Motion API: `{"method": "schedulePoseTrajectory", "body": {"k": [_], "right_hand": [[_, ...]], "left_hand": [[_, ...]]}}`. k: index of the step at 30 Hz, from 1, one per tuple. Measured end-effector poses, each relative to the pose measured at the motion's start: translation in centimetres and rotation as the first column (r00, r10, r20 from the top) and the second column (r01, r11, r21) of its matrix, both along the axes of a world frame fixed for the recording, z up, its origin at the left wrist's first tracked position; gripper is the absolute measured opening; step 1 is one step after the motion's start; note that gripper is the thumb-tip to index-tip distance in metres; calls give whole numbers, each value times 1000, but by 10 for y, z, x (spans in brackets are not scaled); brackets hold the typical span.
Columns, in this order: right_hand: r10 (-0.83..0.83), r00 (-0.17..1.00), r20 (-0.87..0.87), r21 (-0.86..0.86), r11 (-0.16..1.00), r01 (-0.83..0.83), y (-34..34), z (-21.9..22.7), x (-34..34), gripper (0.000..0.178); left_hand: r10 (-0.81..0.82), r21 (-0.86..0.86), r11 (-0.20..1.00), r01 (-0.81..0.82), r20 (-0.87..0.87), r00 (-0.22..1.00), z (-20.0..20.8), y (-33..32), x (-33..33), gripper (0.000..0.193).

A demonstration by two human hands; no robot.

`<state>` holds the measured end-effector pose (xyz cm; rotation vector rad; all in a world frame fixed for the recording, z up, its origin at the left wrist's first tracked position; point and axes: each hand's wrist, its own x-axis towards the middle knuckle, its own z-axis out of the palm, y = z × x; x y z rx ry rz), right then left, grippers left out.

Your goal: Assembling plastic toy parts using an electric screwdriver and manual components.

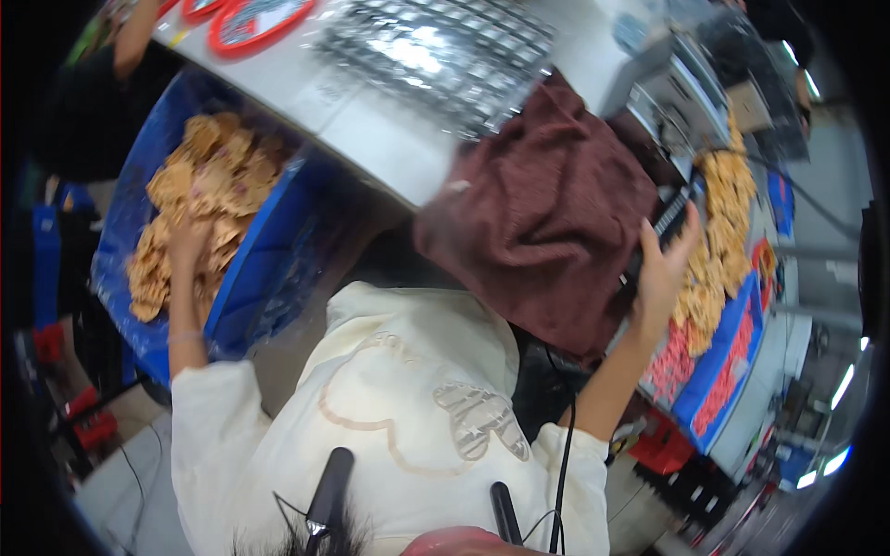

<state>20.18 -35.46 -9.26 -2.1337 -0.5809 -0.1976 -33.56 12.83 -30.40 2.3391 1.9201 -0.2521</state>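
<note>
My left hand [190, 243] reaches into a blue bin [243, 241] and touches a heap of tan, crumpled flat pieces [215, 171]. Its fingers are blurred and partly sunk among the pieces, so their grip cannot be made out. On the other side, my right hand [663, 273] has thumb and fingers apart. It is beside a black strip-like object [672, 211] with small light marks, near the edge of a dark brown cloth [547, 213]. More tan pieces [721, 218] lie just beyond that hand.
Ahead is a white table [371, 116] with a shiny clear-plastic tray [445, 56] and red dishes [264, 23]. A grey machine [686, 88] with cables stands at the right. Pink pieces [723, 371] fill a blue container beyond my right arm. Another person's arm [136, 37] shows at upper left.
</note>
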Motion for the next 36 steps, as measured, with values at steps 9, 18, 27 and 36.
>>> {"method": "schedulePoseTrajectory", "body": {"k": [9,18,27,36], "right_hand": [[-22,999,37,-142,990,27,-15,-2,-6,41],[125,991,-49,305,947,-105,-153,26,-108,38],[-796,417,-438,435,218,874,-414,-179,-205,19],[-652,-87,-753,-247,157,956,-425,-521,-389,22]], "left_hand": [[98,-163,980,-117,-124,987,19,-22,-60,96],[281,-555,775,-301,-122,952,46,-8,-28,94],[-56,-527,687,500,648,760,188,-140,172,64],[226,-545,552,631,826,516,167,-257,289,58]]}}
